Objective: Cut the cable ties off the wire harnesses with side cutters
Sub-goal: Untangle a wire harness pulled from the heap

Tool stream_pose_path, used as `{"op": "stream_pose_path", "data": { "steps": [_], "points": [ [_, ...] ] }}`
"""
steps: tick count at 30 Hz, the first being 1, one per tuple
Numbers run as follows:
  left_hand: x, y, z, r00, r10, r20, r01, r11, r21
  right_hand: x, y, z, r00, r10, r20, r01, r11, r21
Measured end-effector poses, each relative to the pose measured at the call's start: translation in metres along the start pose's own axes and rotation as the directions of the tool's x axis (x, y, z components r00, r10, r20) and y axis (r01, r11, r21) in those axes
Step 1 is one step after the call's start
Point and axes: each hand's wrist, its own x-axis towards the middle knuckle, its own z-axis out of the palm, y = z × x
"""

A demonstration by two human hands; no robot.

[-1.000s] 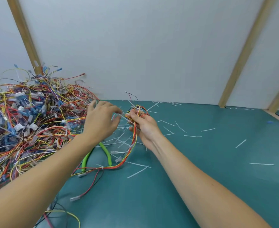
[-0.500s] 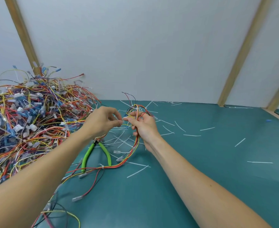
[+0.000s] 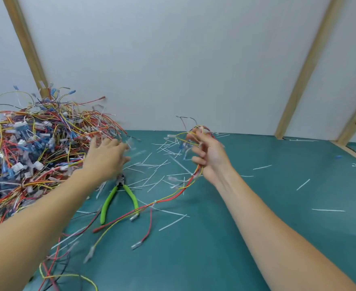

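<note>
My right hand (image 3: pixel 209 156) is raised over the teal table and grips a wire harness (image 3: pixel 179 190) of red, orange and yellow wires, which trails down and left across the table. My left hand (image 3: pixel 105 158) hovers blurred near the edge of the big wire pile (image 3: pixel 25 154), its fingers spread and holding nothing. The green-handled side cutters (image 3: pixel 118 196) lie on the table just below my left hand, handles toward me, with the harness wires draped over one handle.
Several cut white cable tie pieces (image 3: pixel 151 171) litter the teal table (image 3: pixel 277 227) between and behind my hands. Loose wires (image 3: pixel 67 276) lie at the near left. A white wall with wooden battens (image 3: pixel 303 66) stands behind; a wooden strip edges the table at right.
My hands have parted: the left swung left toward the wire pile and opened, while the right lifted the harness up and to the right. The cutters now show fully.
</note>
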Motion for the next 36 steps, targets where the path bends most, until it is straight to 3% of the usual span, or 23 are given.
{"op": "stream_pose_path", "data": {
  "steps": [3, 7, 9, 11, 12, 14, 16, 18, 20, 22, 24, 25, 27, 29, 30, 31, 32, 33, 34, 36],
  "points": [
    [0.003, -0.030, 0.010, 0.984, -0.156, 0.081, 0.140, 0.974, 0.177, -0.001, -0.028, -0.013, 0.999, -0.031, -0.013, 0.031, 0.999, 0.042],
    [-0.003, -0.068, 0.022, 0.937, -0.315, 0.148, 0.264, 0.921, 0.286, -0.007, -0.060, -0.036, 0.993, -0.119, 0.012, 0.120, 0.987, -0.104],
    [0.005, -0.061, 0.018, 0.906, -0.376, 0.193, 0.342, 0.921, 0.186, -0.011, -0.072, -0.049, 0.989, -0.142, 0.032, 0.145, 0.953, -0.267],
    [0.018, -0.045, 0.000, 0.863, -0.405, 0.302, 0.455, 0.883, -0.116, -0.013, -0.080, -0.060, 0.985, -0.172, 0.028, 0.162, 0.842, -0.514],
    [0.021, -0.034, -0.012, 0.856, -0.406, 0.319, 0.496, 0.818, -0.290, -0.013, -0.082, -0.065, 0.981, -0.193, 0.034, 0.171, 0.755, -0.633],
    [0.021, -0.009, -0.028, 0.881, -0.456, 0.124, 0.458, 0.759, -0.463, -0.014, -0.080, -0.073, 0.967, -0.240, 0.091, 0.215, 0.569, -0.794],
    [0.008, 0.022, -0.035, 0.863, -0.454, -0.222, 0.367, 0.865, -0.341, -0.015, -0.069, -0.076, 0.951, -0.261, 0.164, 0.268, 0.435, -0.860],
    [-0.008, 0.053, -0.034, 0.856, -0.311, -0.412, 0.264, 0.950, -0.168, -0.017, -0.052, -0.080, 0.949, -0.252, 0.188, 0.272, 0.360, -0.892],
    [-0.015, 0.066, -0.028, 0.893, -0.266, -0.363, 0.250, 0.964, -0.091, -0.022, -0.039, -0.085, 0.951, -0.245, 0.189, 0.269, 0.350, -0.897],
    [-0.016, 0.058, -0.022, 0.923, -0.342, -0.175, 0.338, 0.940, -0.051, -0.026, -0.030, -0.091, 0.950, -0.250, 0.185, 0.274, 0.390, -0.879],
    [-0.019, 0.041, -0.017, 0.910, -0.408, -0.076, 0.409, 0.912, -0.004, -0.031, -0.023, -0.099, 0.950, -0.257, 0.176, 0.278, 0.442, -0.853],
    [-0.020, 0.035, -0.019, 0.906, -0.412, -0.098, 0.412, 0.911, -0.018, -0.032, -0.019, -0.103, 0.949, -0.268, 0.165, 0.277, 0.463, -0.842],
    [-0.024, 0.033, -0.029, 0.875, -0.374, -0.309, 0.362, 0.927, -0.097, -0.036, -0.014, -0.108, 0.945, -0.295, 0.139, 0.279, 0.509, -0.814],
    [-0.031, 0.048, -0.039, 0.810, -0.278, -0.516, 0.201, 0.959, -0.200, -0.037, -0.012, -0.108, 0.949, -0.300, 0.099, 0.263, 0.573, -0.776],
    [-0.034, 0.062, -0.043, 0.825, -0.244, -0.510, 0.099, 0.950, -0.295, -0.037, -0.011, -0.107, 0.953, -0.294, 0.075, 0.247, 0.609, -0.754],
    [-0.037, 0.079, -0.046, 0.877, -0.228, -0.422, 0.011, 0.890, -0.457, -0.038, -0.011, -0.105, 0.958, -0.283, 0.053, 0.231, 0.645, -0.729],
    [-0.038, 0.096, -0.046, 0.951, -0.203, -0.235, 0.003, 0.761, -0.648, -0.039, -0.012, -0.103, 0.965, -0.261, 0.037, 0.211, 0.682, -0.700],
    [-0.039, 0.114, -0.042, 0.991, -0.135, -0.001, 0.080, 0.592, -0.802, -0.041, -0.012, -0.100, 0.975, -0.221, 0.030, 0.185, 0.726, -0.663],
    [-0.040, 0.130, -0.037, 0.980, -0.036, 0.197, 0.193, 0.443, -0.876, -0.043, -0.012, -0.099, 0.985, -0.166, 0.039, 0.155, 0.775, -0.613],
    [-0.042, 0.154, -0.024, 0.920, 0.101, 0.379, 0.346, 0.245, -0.906, -0.049, -0.010, -0.099, 0.994, -0.045, 0.104, 0.089, 0.883, -0.462]
  ]
}}
